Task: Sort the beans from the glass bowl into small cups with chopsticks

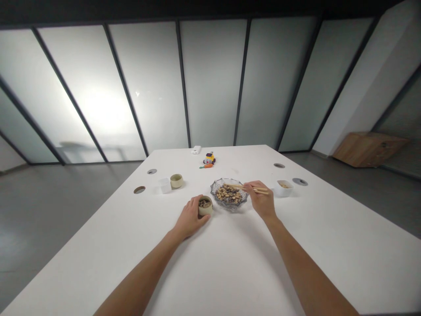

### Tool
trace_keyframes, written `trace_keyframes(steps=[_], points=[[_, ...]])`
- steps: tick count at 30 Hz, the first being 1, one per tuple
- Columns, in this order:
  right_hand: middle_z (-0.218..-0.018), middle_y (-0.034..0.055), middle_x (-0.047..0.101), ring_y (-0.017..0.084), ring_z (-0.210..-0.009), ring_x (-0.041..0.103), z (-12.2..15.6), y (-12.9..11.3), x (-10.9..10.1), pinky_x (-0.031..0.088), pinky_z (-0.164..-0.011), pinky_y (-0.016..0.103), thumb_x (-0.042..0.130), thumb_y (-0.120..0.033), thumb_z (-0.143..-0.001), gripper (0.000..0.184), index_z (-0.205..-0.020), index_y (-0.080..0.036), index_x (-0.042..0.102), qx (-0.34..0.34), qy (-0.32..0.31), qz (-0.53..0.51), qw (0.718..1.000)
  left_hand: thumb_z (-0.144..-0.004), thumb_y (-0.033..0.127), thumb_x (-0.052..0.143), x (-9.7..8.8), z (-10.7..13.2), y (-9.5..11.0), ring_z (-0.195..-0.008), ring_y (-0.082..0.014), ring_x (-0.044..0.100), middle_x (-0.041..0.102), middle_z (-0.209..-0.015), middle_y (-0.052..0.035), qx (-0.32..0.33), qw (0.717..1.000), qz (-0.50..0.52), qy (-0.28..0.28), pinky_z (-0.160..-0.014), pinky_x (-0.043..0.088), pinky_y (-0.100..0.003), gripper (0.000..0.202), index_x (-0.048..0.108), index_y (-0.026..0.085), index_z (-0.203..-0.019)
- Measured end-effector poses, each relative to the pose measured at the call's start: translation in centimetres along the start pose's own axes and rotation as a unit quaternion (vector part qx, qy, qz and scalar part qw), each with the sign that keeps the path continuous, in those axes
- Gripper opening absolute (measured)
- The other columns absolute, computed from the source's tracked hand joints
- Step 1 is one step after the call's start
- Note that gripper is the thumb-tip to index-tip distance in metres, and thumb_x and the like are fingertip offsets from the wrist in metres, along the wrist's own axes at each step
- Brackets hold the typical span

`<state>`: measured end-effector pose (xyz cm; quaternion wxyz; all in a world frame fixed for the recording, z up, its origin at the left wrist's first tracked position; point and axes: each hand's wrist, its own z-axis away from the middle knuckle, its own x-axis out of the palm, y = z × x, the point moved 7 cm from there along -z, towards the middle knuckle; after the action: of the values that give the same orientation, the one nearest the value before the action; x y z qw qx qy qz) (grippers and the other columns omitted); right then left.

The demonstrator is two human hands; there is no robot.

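A clear glass bowl (229, 206) with a scalloped rim stands in front of me, holding a mix of pale nuts (226, 194) and dark seeds. My right hand (262, 200) grips a pair of wooden chopsticks (239, 187), their tips inside the bowl over the mix. Whether the tips pinch anything is too small to tell. To the left of the bowl, my left hand (193, 216) is wrapped round a small beige cup (205, 211) resting on the table. Dark seeds (204, 203) lie in that cup.
On the white table (223, 272), a second beige cup (176, 181) and a clear plastic container (165, 185) stand at left. A white container (284, 188) with pale pieces is at right. Farther back are a toy vehicle (209, 158), an orange toy carrot (207, 166) and a white object (196, 149).
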<state>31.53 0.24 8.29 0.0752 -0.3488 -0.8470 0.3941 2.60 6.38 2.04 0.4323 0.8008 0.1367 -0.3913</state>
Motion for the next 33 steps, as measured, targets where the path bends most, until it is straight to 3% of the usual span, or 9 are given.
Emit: trace_keyframes(steps=[6, 14, 18, 23, 29, 33], points=[[-0.083, 0.0034, 0.076, 0.022, -0.081, 0.078, -0.4, 1.4, 0.1, 0.073, -0.083, 0.048, 0.087, -0.071, -0.08, 0.051, -0.08, -0.021, 0.075, 0.131, 0.051, -0.228, 0.963, -0.089, 0.032, 0.077, 0.1, 0.0, 0.0, -0.142, -0.0364, 0.06, 0.061, -0.153, -0.0154, -0.004, 1.0, -0.003, -0.006, -0.123, 0.046, -0.056, 0.072, 0.051, 0.024, -0.155], [-0.08, 0.0009, 0.076, 0.02, -0.077, 0.077, 0.1, 0.8, 1.7, 0.074, -0.075, 0.042, 0.095, -0.07, -0.068, 0.053, -0.076, -0.022, 0.074, 0.197, -0.023, -0.307, 0.931, -0.088, 0.035, 0.079, 0.1, 0.1, -0.2, -0.138, -0.0355, 0.062, 0.062, -0.151, -0.0143, -0.003, 1.0, -0.001, 0.004, -0.12, 0.048, -0.054, 0.072, 0.051, 0.026, -0.154], [-0.077, 0.0025, 0.077, 0.022, -0.071, 0.078, -0.2, 0.9, 1.2, 0.073, -0.07, 0.042, 0.089, -0.077, -0.072, 0.059, -0.077, -0.021, 0.072, 0.181, -0.016, -0.253, 0.95, -0.088, 0.033, 0.078, 0.0, 0.1, -0.2, -0.139, -0.0351, 0.061, 0.062, -0.151, -0.0136, 0.001, 1.0, 0.002, 0.003, -0.12, 0.048, -0.054, 0.072, 0.051, 0.027, -0.154], [-0.07, 0.0077, 0.077, 0.027, -0.065, 0.077, -0.9, 0.8, -1.6, 0.064, -0.062, 0.038, 0.069, -0.088, -0.084, 0.067, -0.076, -0.022, 0.071, 0.097, 0.038, -0.027, 0.994, -0.088, 0.032, 0.077, 0.0, 0.1, 0.0, -0.14, -0.0359, 0.06, 0.061, -0.152, -0.0144, -0.001, 1.0, 0.005, 0.0, -0.122, 0.047, -0.055, 0.071, 0.051, 0.026, -0.154], [-0.069, 0.0078, 0.074, 0.023, -0.067, 0.071, -1.0, -1.2, -1.5, 0.054, -0.066, 0.034, 0.044, -0.084, -0.101, 0.071, -0.067, -0.026, 0.066, -0.05, 0.002, 0.142, 0.989, -0.088, 0.03, 0.077, -0.1, 0.1, 0.2, -0.138, -0.0352, 0.061, 0.062, -0.15, -0.0136, 0.007, 1.0, 0.002, 0.003, -0.12, 0.049, -0.055, 0.07, 0.051, 0.027, -0.153], [-0.069, 0.0066, 0.07, 0.022, -0.067, 0.068, -0.8, -1.7, -0.9, 0.051, -0.066, 0.034, 0.043, -0.078, -0.105, 0.068, -0.065, -0.026, 0.063, -0.074, -0.031, 0.152, 0.985, -0.088, 0.03, 0.077, -0.1, 0.0, 0.3, -0.138, -0.0358, 0.061, 0.062, -0.15, -0.0145, 0.0, 1.0, -0.003, -0.003, -0.12, 0.048, -0.056, 0.069, 0.051, 0.025, -0.152]])
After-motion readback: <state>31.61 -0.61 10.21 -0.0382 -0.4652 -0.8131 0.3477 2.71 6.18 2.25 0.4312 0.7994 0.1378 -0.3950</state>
